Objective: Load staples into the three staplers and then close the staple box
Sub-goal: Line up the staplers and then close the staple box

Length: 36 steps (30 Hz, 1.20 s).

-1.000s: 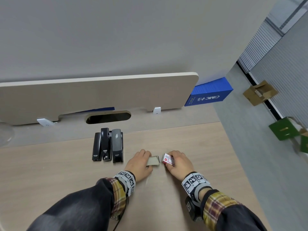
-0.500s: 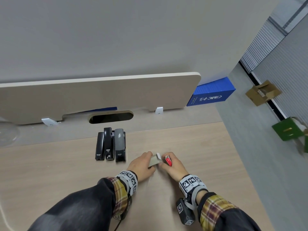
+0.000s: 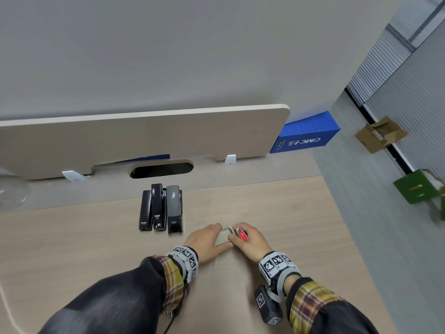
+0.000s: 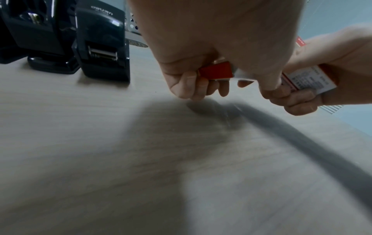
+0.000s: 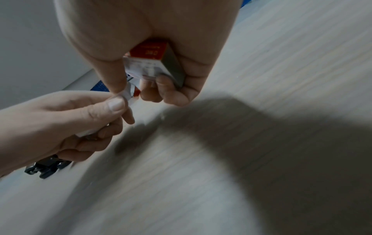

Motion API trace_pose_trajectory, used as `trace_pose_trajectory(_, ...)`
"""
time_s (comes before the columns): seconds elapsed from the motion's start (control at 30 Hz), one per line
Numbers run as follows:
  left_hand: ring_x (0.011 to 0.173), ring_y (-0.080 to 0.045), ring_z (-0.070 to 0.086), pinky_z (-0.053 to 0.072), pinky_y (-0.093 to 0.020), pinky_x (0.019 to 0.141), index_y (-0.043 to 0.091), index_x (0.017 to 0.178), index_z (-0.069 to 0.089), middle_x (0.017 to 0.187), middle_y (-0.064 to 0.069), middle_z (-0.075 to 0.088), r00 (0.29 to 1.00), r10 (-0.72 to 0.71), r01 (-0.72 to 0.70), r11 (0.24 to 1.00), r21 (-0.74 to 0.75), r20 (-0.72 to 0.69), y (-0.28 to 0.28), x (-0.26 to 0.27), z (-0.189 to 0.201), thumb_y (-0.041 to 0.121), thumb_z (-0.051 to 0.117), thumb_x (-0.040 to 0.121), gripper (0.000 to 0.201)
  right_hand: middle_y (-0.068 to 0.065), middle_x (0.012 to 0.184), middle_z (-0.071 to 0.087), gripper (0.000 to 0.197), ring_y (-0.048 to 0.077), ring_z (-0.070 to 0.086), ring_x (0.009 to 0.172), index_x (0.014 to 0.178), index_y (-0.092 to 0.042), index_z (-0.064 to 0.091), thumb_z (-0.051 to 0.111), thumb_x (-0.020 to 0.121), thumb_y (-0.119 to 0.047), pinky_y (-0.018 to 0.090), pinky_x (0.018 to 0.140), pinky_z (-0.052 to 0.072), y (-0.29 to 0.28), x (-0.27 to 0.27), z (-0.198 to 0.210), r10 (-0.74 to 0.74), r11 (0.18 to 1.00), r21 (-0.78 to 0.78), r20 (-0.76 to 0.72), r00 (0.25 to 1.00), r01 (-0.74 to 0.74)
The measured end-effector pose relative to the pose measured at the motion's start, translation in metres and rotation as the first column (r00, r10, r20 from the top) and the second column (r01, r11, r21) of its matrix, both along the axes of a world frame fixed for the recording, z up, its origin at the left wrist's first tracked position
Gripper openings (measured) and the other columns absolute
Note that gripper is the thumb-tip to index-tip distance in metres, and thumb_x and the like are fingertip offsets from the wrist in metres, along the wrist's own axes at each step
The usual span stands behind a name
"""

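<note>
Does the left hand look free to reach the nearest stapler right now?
Probably not yet: the left hand grips the staple box's inner tray. The desk stretch toward the grey stapler looks unobstructed.

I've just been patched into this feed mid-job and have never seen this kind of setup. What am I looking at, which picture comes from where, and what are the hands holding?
There is no machine here: a person works with bare hands, wearing tracking bands and small cameras on both wrists. The wide picture comes from a camera on the person's head, looking down at a wooden desk. The other two look along each hand from the wrist.

On the desk, three dark staplers stand side by side, shut. Nearer the person, the left hand grips the staple box's pale inner tray, and the right hand grips its red and white sleeve. The two parts meet between the hands. I cannot see any staples.
</note>
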State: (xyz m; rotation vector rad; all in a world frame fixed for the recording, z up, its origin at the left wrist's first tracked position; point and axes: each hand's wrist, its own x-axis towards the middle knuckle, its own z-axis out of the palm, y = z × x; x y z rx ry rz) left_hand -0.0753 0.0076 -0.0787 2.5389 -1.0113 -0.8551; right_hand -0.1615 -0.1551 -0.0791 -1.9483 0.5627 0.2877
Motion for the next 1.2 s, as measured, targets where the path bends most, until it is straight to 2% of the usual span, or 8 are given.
trace_pose_trajectory(0.1,0.097,-0.027,0.060,0.044,-0.035,0.078,0.021,0.102,0.044,0.107,-0.004,0.062,1.000,0.000,0.000,1.000,0.003,0.004,0.002,-0.001,0.001,0.073,0.036,0.085,0.055,-0.012,0.072,0.064,0.017,0.003,0.057,0.066,0.094,-0.022,0.066,0.064,0.078,-0.026,0.017,0.060,0.043,0.002,0.000,0.003,-0.133,0.982,0.134,-0.013,0.991,0.133)
trace_pose_trajectory(0.17,0.099,-0.028,0.060,0.044,-0.036,0.080,0.021,0.102,0.044,0.108,-0.005,0.063,1.000,0.002,-0.002,1.000,0.002,0.000,0.003,-0.002,0.002,0.072,0.034,0.086,0.055,-0.013,0.067,0.061,0.027,0.001,0.054,0.060,0.096,-0.019,0.067,0.058,0.071,-0.022,0.009,0.049,0.037,0.001,0.000,0.006,-0.203,0.958,0.203,-0.025,0.979,0.204)
trace_pose_trajectory(0.27,0.098,-0.028,0.060,0.045,-0.037,0.081,0.022,0.102,0.044,0.108,-0.004,0.063,1.000,0.002,-0.002,1.000,-0.001,-0.004,0.004,-0.004,0.004,0.073,0.033,0.085,0.055,-0.012,0.069,0.061,0.022,-0.005,0.054,0.054,0.101,-0.012,0.066,0.063,0.080,-0.012,0.006,0.045,0.036,-0.001,0.000,0.008,-0.175,0.960,0.219,-0.021,0.984,0.175)
trace_pose_trajectory(0.57,0.098,-0.029,0.060,0.043,-0.036,0.079,0.023,0.103,0.041,0.107,-0.004,0.060,1.000,-0.002,0.002,1.000,-0.009,0.006,0.006,-0.006,0.007,0.070,0.033,0.087,0.050,-0.009,0.063,0.060,0.009,0.003,0.053,0.053,0.094,-0.016,0.067,0.064,0.086,-0.021,0.012,0.044,0.036,0.000,-0.005,0.006,-0.128,0.979,0.161,-0.007,0.992,0.128)
trace_pose_trajectory(0.7,0.100,-0.029,0.059,0.042,-0.035,0.080,0.023,0.105,0.042,0.108,-0.005,0.060,1.000,-0.008,0.008,1.000,-0.004,0.015,0.006,-0.008,0.011,0.071,0.030,0.088,0.052,-0.019,0.060,0.059,0.007,-0.003,0.053,0.058,0.091,-0.019,0.067,0.063,0.086,-0.019,0.009,0.049,0.034,0.001,-0.007,0.006,-0.126,0.985,0.118,-0.004,0.992,0.126)
trace_pose_trajectory(0.87,0.101,-0.030,0.059,0.042,-0.036,0.082,0.023,0.103,0.042,0.106,-0.006,0.059,1.000,-0.002,0.003,1.000,-0.023,0.026,0.006,-0.010,0.015,0.065,0.027,0.092,0.046,-0.011,0.067,0.063,0.009,0.006,0.057,0.065,0.088,-0.022,0.067,0.063,0.080,-0.025,0.022,0.062,0.042,0.000,-0.010,0.004,-0.126,0.989,0.086,0.029,0.992,0.123)
trace_pose_trajectory(1.0,0.100,-0.031,0.059,0.042,-0.037,0.082,0.021,0.105,0.043,0.106,-0.007,0.058,1.000,-0.002,0.003,1.000,-0.017,0.028,0.005,-0.011,0.016,0.063,0.029,0.093,0.046,-0.012,0.062,0.063,0.012,0.005,0.057,0.062,0.087,-0.022,0.067,0.061,0.078,-0.028,0.022,0.060,0.041,0.002,-0.012,0.007,-0.111,0.991,0.074,0.030,0.993,0.109)
trace_pose_trajectory(1.2,0.097,-0.033,0.060,0.044,-0.039,0.079,0.019,0.105,0.043,0.107,-0.008,0.059,1.000,-0.016,0.016,1.000,-0.006,0.006,0.005,-0.014,0.011,0.066,0.028,0.091,0.051,-0.010,0.070,0.065,0.009,0.007,0.059,0.068,0.086,-0.022,0.067,0.064,0.079,-0.026,0.026,0.069,0.047,0.003,-0.014,0.009,-0.089,0.996,0.025,0.037,0.995,0.089)
